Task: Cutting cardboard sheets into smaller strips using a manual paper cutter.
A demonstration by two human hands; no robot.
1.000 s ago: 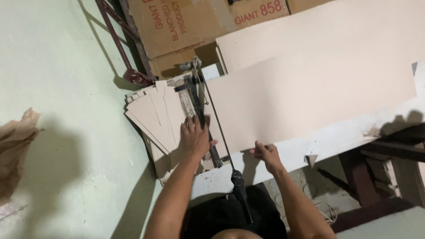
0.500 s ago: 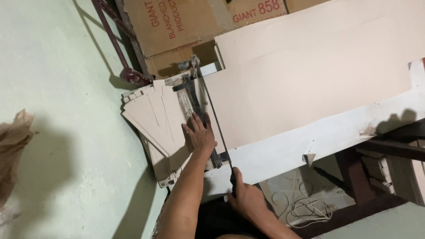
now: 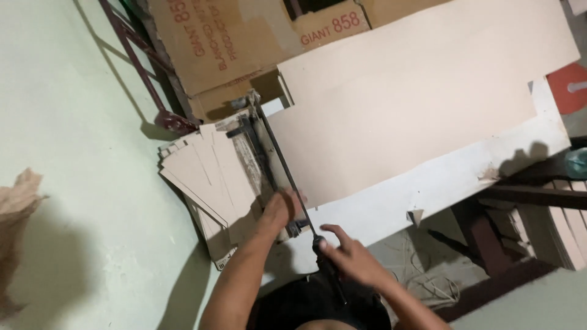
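Nearest the camera, the person's right hand (image 3: pixel 351 260) curls loosely over the dark handle (image 3: pixel 327 269) of a lever-arm paper cutter (image 3: pixel 269 165), fingers partly spread and not yet clamped tight around the grip, at the near edge of the white worktable (image 3: pixel 428 183). Just beyond it the left hand (image 3: pixel 281 208) lies palm down, fingers pressed together, on the cutter's worn bed beside the long thin blade arm (image 3: pixel 281 159), which runs away toward the far edge of the table. To the right of the blade a large sheet of tan cardboard (image 3: pixel 416 104) lies flat across the tabletop, its left edge against the cutter and its far end reaching to the table's right corner. It looks thin, light and fairly stiff, likely to flex or slide if pushed from one corner, so it is probably best held flat with a palm close to the cutting line. Left of the cutter, a fanned stack of cut cardboard pieces (image 3: pixel 208 183) overhangs the table's left edge above the pale green floor (image 3: pixel 79 153). Farther off stand brown printed cartons (image 3: pixel 232 43) and a dark red metal frame (image 3: pixel 147 67)
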